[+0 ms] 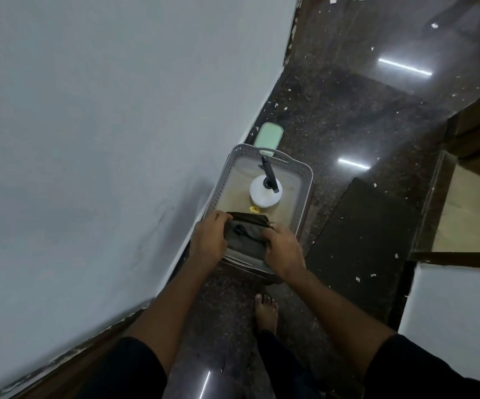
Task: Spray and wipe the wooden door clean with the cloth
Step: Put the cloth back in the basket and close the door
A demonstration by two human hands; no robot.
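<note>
A dark grey cloth (246, 236) lies at the near end of a pale perforated plastic basket (305, 180) on the floor. My left hand (208, 240) grips the cloth's left edge and my right hand (283, 250) grips its right edge. A white spray bottle (264, 195) with a black trigger head stands upright in the middle of the basket, just beyond the cloth. Part of a wooden door frame (474, 139) shows at the right edge.
A white wall (103, 139) runs along the left, close to the basket. The floor is dark speckled stone with a dark mat (359, 231) to the right. A pale green object (269, 136) lies beyond the basket. My bare foot (266, 312) stands behind it.
</note>
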